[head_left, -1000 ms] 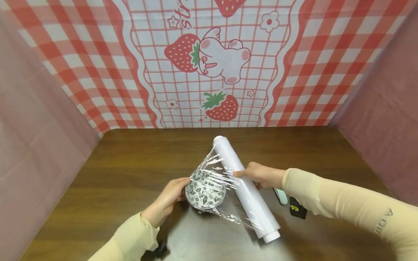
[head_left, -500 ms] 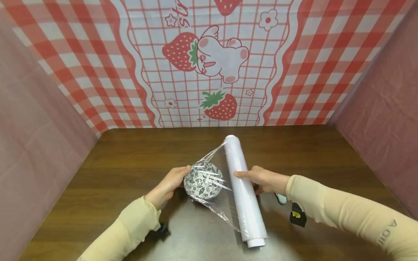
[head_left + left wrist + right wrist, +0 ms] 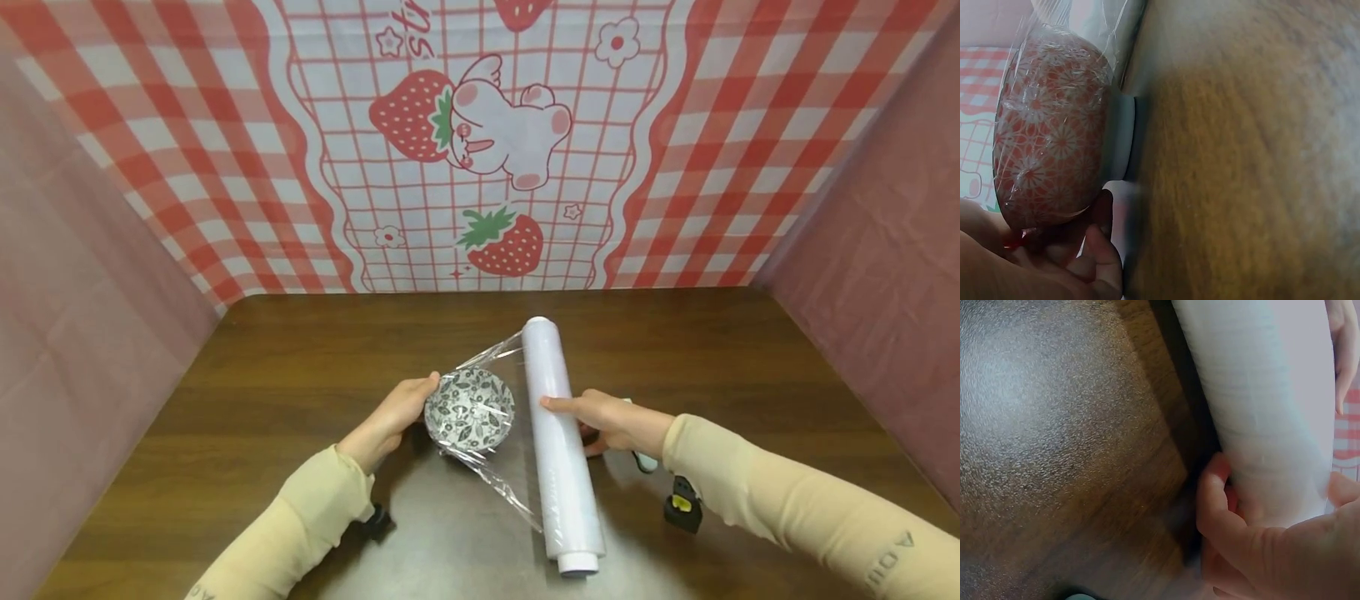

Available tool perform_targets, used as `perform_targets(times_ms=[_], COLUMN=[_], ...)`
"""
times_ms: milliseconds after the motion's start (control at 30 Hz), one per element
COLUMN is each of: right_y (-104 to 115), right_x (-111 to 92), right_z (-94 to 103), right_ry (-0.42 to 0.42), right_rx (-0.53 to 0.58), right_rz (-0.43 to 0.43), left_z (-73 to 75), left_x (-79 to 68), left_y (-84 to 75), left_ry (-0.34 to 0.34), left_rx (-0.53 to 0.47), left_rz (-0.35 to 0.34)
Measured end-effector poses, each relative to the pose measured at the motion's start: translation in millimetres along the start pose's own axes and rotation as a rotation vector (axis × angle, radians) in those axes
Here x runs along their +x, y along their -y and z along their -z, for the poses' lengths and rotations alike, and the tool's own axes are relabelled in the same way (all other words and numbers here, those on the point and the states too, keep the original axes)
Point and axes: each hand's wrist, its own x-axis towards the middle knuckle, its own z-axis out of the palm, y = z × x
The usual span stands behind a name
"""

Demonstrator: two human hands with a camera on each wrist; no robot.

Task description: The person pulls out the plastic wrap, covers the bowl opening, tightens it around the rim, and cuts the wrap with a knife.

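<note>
A bowl (image 3: pixel 471 410) with a dark leaf pattern inside stands near the middle of the table, its outside red with white flowers in the left wrist view. Clear cling film (image 3: pixel 497 483) stretches over it and runs to a thick white roll of cling film (image 3: pixel 564 458) on its right. My left hand (image 3: pixel 393 417) holds the bowl's left side, thumb at the rim and fingers curled beneath. My right hand (image 3: pixel 603 417) grips the roll around its middle, thumb on top, fingers curled under the right side in the right wrist view (image 3: pixel 1260 544).
To the right of the roll, partly behind my right wrist, lies a pale green-handled object (image 3: pixel 645 461). Beside it is a black object with a yellow spot (image 3: pixel 682 505). A checked strawberry cloth (image 3: pixel 495 150) hangs behind the wooden table (image 3: pixel 315 350).
The roll has swung from slanting to nearly upright in the head view, its near end moving left. The bowl has shifted slightly away from me, with both hands keeping their holds.
</note>
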Motion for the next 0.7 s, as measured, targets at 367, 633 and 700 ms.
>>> perform_targets(times_ms=[367,633,700], right_y=[-1.9,-4.1,-4.7], right_x=[1.9,2.8,2.8], right_z=[0.7,1.1,1.0], right_ry=[0.015,0.025,0.025], right_rx=[0.026,0.017,0.017], right_rz=[-0.003,0.014,0.015], left_z=[2.9,1.4,0.5], left_x=[0.1,2.8,3.3], left_y=[0.6,3.7,4.2], left_ry=[0.059,0.099,0.095], left_rx=[-0.079,-0.211,-0.225], left_rz=[0.019,0.08,0.094])
